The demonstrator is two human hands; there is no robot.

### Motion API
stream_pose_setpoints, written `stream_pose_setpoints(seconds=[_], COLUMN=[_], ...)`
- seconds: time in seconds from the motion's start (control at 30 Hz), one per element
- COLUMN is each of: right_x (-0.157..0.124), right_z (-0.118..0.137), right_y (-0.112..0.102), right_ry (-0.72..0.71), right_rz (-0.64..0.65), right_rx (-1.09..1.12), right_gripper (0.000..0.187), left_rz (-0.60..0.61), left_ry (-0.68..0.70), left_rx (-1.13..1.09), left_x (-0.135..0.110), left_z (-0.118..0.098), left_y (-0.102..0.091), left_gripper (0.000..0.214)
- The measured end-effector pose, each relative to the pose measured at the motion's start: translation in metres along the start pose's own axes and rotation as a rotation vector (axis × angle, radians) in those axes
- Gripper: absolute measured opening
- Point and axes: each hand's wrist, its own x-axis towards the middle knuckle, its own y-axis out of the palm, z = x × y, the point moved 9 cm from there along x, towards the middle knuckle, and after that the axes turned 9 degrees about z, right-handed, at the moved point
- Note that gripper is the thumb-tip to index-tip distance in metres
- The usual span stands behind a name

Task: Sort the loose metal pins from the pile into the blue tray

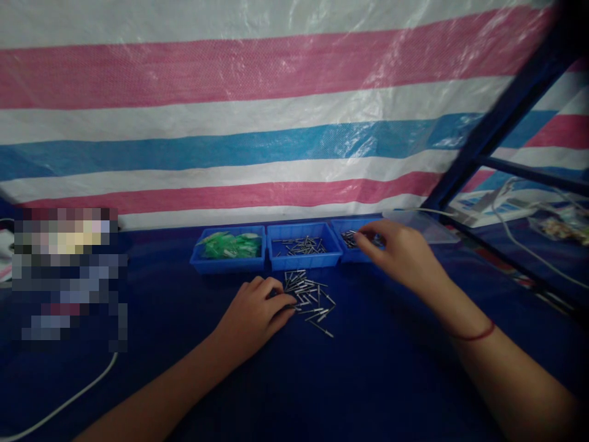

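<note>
A loose pile of silvery blind rivets (pixel 317 314) lies on the dark blue tabletop. At the pile's left edge is my left hand (pixel 257 310), with its fingers curled and the thumb and index fingertip close together on a rivet. My right hand (pixel 402 252) is over the right blue bin (pixel 352 256), which holds more small metal pieces. Its thumb and index finger come together at the tips; whatever is between them is too small to make out. Between the hands, behind the pile, the middle blue bin (pixel 304 263) contains more rivets.
The left blue bin (pixel 227 265) holds green plastic-wrapped pieces. A clear plastic lid (pixel 423 226) lies behind my right hand. White cables run at the left (pixel 69 399) and right (pixel 519 242). A dark metal frame (pixel 497 116) slants at right, before a striped tarp (pixel 230 73).
</note>
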Motion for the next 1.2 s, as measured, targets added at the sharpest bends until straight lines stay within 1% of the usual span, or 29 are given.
stream_pose_setpoints(seconds=[0.1,0.17,0.23,0.37,0.47,0.57,0.7,0.8,0.83,0.93,1.03,1.13,1.2], right_x=[-0.009,-0.019,-0.026,-0.037,-0.041,-0.043,-0.043,-0.042,-0.042,-0.042,-0.040,-0.037,-0.035], right_z=[0.048,0.071,0.085,0.104,0.112,0.116,0.118,0.118,0.118,0.122,0.122,0.115,0.110], right_y=[0.028,0.042,0.051,0.061,0.065,0.066,0.065,0.062,0.061,0.055,0.050,0.047,0.044], right_ry=[-0.266,-0.367,-0.401,-0.457,-0.490,-0.511,-0.504,-0.481,-0.478,-0.497,-0.493,-0.429,-0.387], right_rz=[0.277,0.407,0.468,0.515,0.520,0.498,0.473,0.449,0.433,0.373,0.305,0.242,0.199], right_rx=[0.148,0.191,0.205,0.235,0.267,0.294,0.302,0.346,0.380,0.532,0.675,0.738,0.761], right_gripper=[0.017,0.016,0.016,0.014,0.012,0.011,0.011,0.007,0.009,0.014,0.009,0.009,0.006], left_rz=[0.009,0.017,0.025,0.034,0.035,0.029,-0.002,-0.079,-0.109,-0.184,-0.246,-0.281,-0.278], left_ry=[-0.004,-0.007,-0.010,0.000,-0.001,-0.006,-0.008,0.005,0.004,-0.024,-0.053,-0.082,-0.101], left_rx=[0.007,0.014,0.027,0.043,0.037,0.019,-0.035,-0.149,-0.200,-0.375,-0.534,-0.609,-0.634], left_x=[0.000,0.001,0.001,0.002,0.002,0.001,0.001,-0.001,-0.002,-0.005,-0.008,-0.008,-0.007], left_z=[0.001,0.001,0.000,-0.003,-0.004,-0.003,-0.002,-0.003,-0.002,0.000,0.003,0.008,0.011], left_y=[0.002,0.003,0.002,0.001,0.001,0.001,-0.001,-0.009,-0.011,-0.018,-0.023,-0.025,-0.023], left_gripper=[0.019,0.018,0.017,0.019,0.018,0.015,0.011,0.011,0.011,0.010,0.009,0.008,0.009])
